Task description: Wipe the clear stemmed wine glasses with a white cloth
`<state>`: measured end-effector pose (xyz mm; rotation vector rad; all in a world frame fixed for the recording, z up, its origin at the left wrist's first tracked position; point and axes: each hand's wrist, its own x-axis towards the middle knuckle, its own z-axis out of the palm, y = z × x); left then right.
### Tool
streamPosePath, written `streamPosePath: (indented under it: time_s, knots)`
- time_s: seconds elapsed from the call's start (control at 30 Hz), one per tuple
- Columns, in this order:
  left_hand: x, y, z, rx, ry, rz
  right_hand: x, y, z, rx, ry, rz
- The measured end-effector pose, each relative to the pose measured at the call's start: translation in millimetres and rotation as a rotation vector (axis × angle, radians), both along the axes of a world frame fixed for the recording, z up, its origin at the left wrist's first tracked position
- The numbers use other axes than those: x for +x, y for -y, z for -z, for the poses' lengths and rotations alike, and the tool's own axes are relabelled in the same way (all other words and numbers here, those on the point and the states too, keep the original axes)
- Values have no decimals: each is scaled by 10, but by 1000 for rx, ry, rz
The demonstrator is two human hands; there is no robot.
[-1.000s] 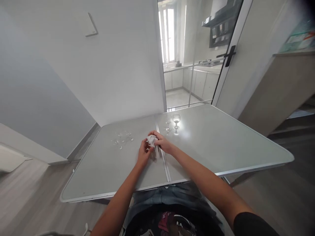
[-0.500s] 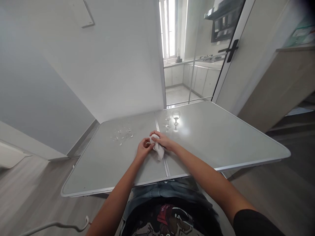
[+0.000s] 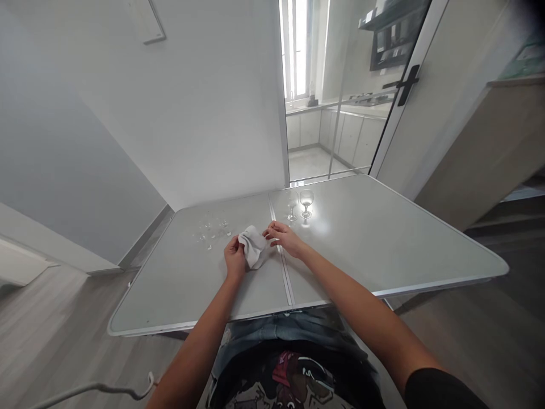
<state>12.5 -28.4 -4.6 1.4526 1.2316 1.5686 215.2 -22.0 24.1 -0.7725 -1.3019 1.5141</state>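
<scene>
My left hand [image 3: 235,257] is closed on a crumpled white cloth [image 3: 254,246], pinching it between thumb and fingers above the table. The cloth hangs partly unfolded towards the right. Just right of it is my right hand [image 3: 284,237], its fingers bent and apart near the cloth's edge. I see nothing clearly held in it, and whether something clear lies behind the cloth is hidden. Beyond my right hand, two clear stemmed glasses stand upright, a faint one [image 3: 292,215] and a brighter one [image 3: 306,203]. Several clear glass pieces [image 3: 213,230], hard to make out, are on the table's left part.
The grey table [image 3: 374,238] has rounded corners, a metal edge and a seam down its middle. A white wall [image 3: 213,113] and a glass door with a black handle [image 3: 407,85] stand behind it. A pale cable [image 3: 97,388] is at lower left.
The hands have moved apart. The cloth, bunched between both hands before, is now spread wider and held in the left hand, farther left. The right hand's fingers have come off it.
</scene>
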Motion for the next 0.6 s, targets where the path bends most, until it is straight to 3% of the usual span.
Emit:
streamPosePath:
  time_s: [0.13, 0.23, 0.37, 0.6]
  knots:
    - [47, -9, 3, -65, 112, 110, -50, 12, 14, 40, 61, -85]
    - [115, 24, -23, -167, 283, 209, -71, -8, 21, 62, 3, 28]
    - [142, 66, -44, -253, 199, 355, -21, 0, -30, 67, -3, 100]
    - [58, 7, 20, -257, 202, 214, 48, -2, -47, 8, -95, 28]
